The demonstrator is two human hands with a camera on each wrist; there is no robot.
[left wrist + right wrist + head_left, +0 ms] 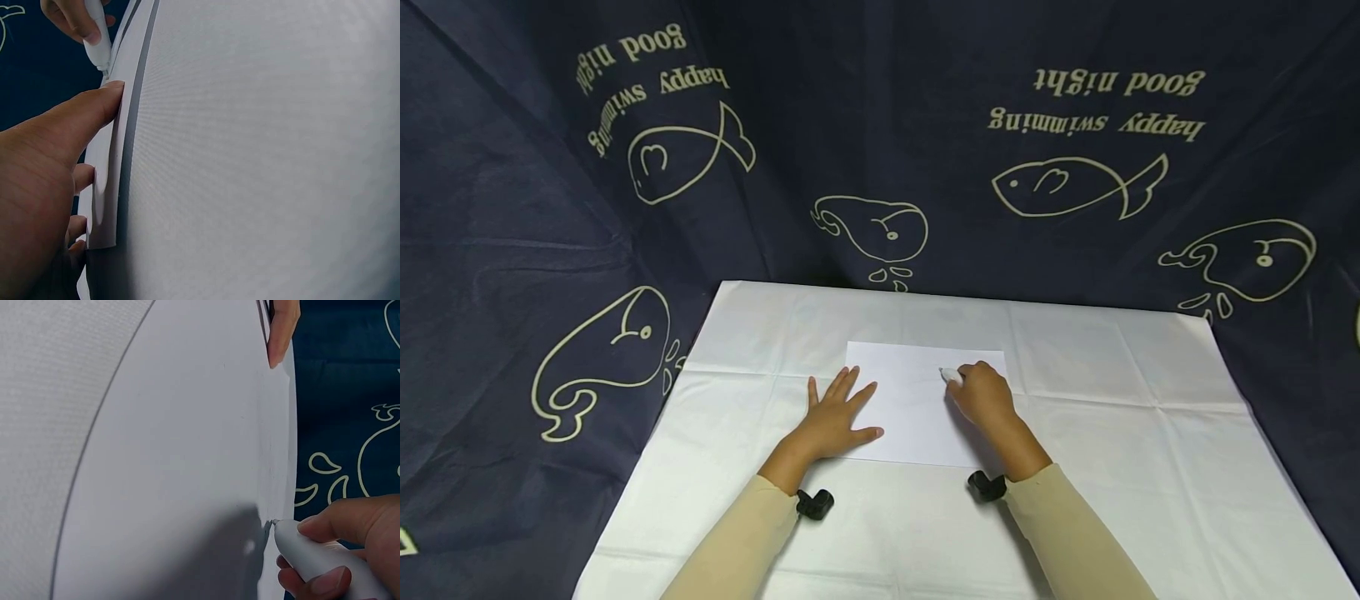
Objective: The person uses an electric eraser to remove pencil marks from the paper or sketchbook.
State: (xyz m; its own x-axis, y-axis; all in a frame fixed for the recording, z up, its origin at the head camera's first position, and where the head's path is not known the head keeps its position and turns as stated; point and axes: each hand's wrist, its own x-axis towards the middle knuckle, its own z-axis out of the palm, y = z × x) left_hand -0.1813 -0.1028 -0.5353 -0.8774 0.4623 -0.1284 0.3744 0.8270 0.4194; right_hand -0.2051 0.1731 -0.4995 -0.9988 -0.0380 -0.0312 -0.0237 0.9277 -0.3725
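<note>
A blank-looking sheet of white paper lies on the white-covered table. My left hand rests on the sheet's left side with fingers spread; in the left wrist view its thumb presses near the paper's edge. My right hand grips a white correction pen over the upper right of the sheet. In the right wrist view the plump body of the correction pen sits between thumb and fingers, its thin metal tip down at the paper. Whether the tip touches, I cannot tell. Faint small marks show on the paper there.
A creased white cloth covers the table around the sheet. Behind and to the left hangs a dark blue curtain with fish and whale drawings. Each wrist carries a small black camera, one by the left sleeve and one by the right.
</note>
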